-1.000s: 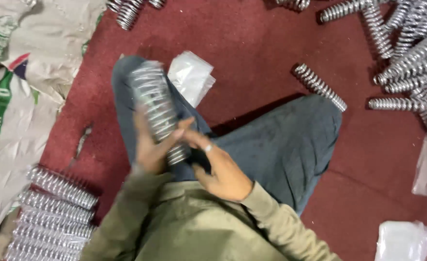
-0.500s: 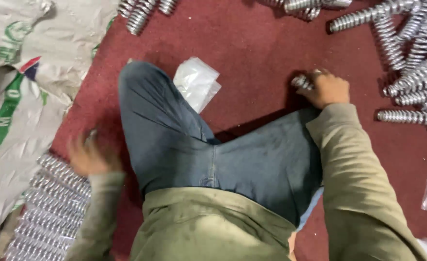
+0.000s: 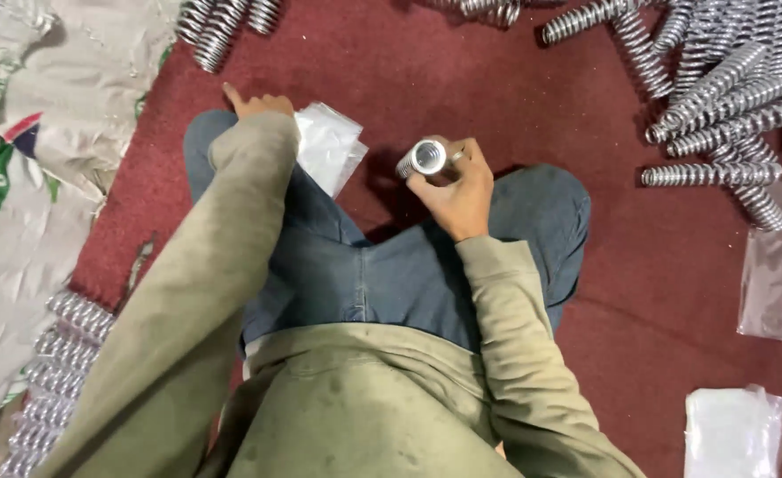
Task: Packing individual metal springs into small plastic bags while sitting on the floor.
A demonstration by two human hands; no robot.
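The person sits cross-legged on a dark red floor (image 3: 497, 71). Nearest, by the left knee, wrapped springs (image 3: 54, 372) lie in a row. The right hand (image 3: 457, 190) is curled around one shiny metal spring (image 3: 424, 159), holding it up over the right knee with its open end facing the camera. The left hand (image 3: 254, 102) reaches past the left knee to a stack of clear plastic bags (image 3: 325, 146); its fingers look bent, touching the top bag. I think it helps to pinch just one bag and keep the spring steady. Farther off, a pile of loose springs (image 3: 727, 97) lies at the right.
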